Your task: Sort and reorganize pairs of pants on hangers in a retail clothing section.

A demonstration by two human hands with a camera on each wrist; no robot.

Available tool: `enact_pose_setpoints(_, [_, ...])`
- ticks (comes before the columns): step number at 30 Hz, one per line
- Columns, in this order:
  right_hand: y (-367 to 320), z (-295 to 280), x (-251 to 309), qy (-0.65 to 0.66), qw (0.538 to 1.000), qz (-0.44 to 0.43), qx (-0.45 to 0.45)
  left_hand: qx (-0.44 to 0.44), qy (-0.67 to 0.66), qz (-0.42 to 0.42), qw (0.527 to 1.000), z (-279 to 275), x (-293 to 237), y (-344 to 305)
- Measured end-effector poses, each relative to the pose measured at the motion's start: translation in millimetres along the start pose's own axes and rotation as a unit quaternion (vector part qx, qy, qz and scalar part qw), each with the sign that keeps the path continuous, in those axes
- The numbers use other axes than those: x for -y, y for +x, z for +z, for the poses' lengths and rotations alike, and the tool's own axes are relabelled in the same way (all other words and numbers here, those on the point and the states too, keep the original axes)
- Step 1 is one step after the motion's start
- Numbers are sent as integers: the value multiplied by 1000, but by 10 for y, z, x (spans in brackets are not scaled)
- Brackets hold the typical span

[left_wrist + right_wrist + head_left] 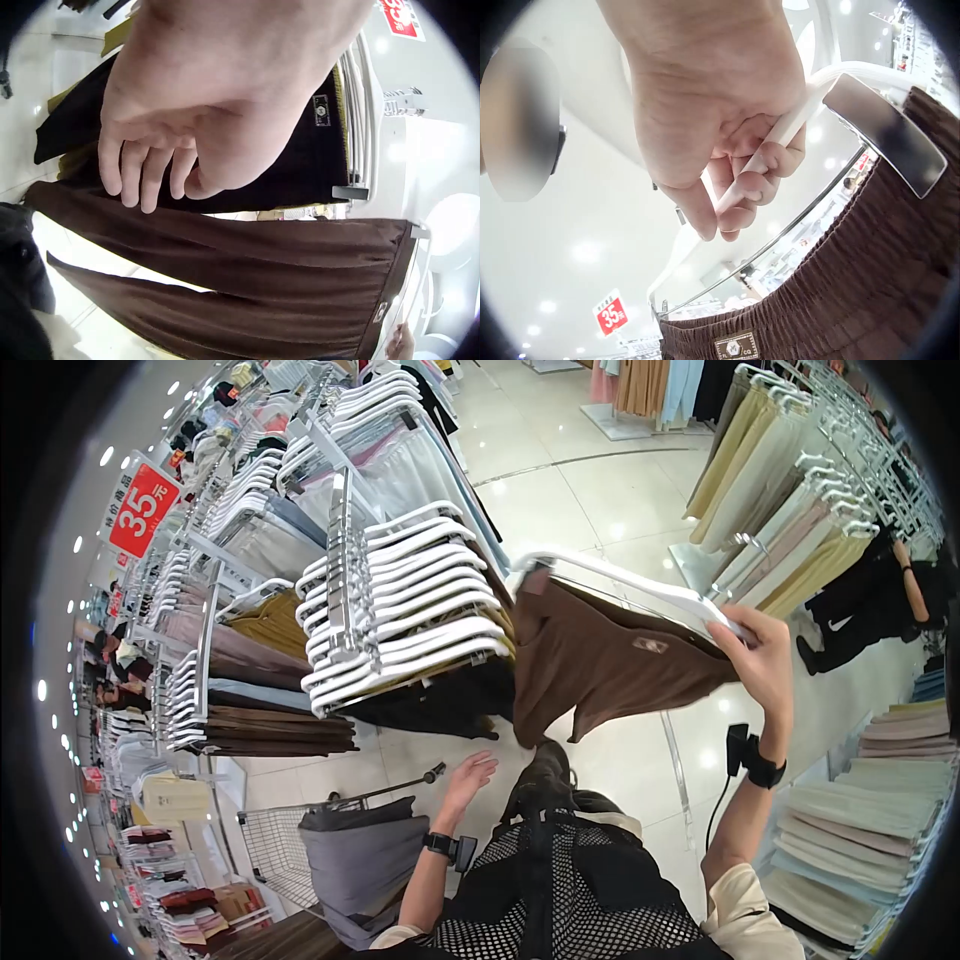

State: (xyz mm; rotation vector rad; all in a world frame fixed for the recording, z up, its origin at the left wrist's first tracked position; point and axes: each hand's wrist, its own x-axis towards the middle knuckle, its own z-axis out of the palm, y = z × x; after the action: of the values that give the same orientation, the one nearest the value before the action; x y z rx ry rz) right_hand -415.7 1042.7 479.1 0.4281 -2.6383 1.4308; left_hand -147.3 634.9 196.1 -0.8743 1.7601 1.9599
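Observation:
Brown trousers [620, 660] hang by metal clips from a white hanger [620, 572], held out right of the rack in the head view. My right hand [762, 660] grips one end of that hanger; in the right wrist view the fingers of the hand [727, 142] curl round the white bar above the elastic waistband [855, 247]. My left hand [468, 780] is held low, below the rack, holding nothing. The left wrist view shows this hand [202, 112] with fingers loosely bent, in front of black trousers [247, 180] and above the brown pair [225, 255].
A chrome rack [345, 560] carries several white hangers with dark and olive trousers at centre left. A wire cart [275, 850] with grey cloth [365, 860] over it stands at lower left. Folded trousers [850, 830] fill shelves at right; another person [870, 595] stands at upper right.

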Motion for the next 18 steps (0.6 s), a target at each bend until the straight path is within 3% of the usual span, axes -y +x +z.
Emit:
enact_pose_setpoints(6, [633,-36,-384,-17,998,55,-24,-55,-60,69,994,-239,197,796])
enact_pose_setpoints(11, [1435,345,-481,-171,985,8,-35,-99,-143,68,982,-313,132,1002])
enact_pose_setpoints(14, [1958,710,-400,-245,969,-21,-16,-115,-135,22,984,-325,143,1032])
enact_pose_setpoints(18, [2524,1275,-133,-262,961,-85,40,-159,-156,36,974,-319,267,899])
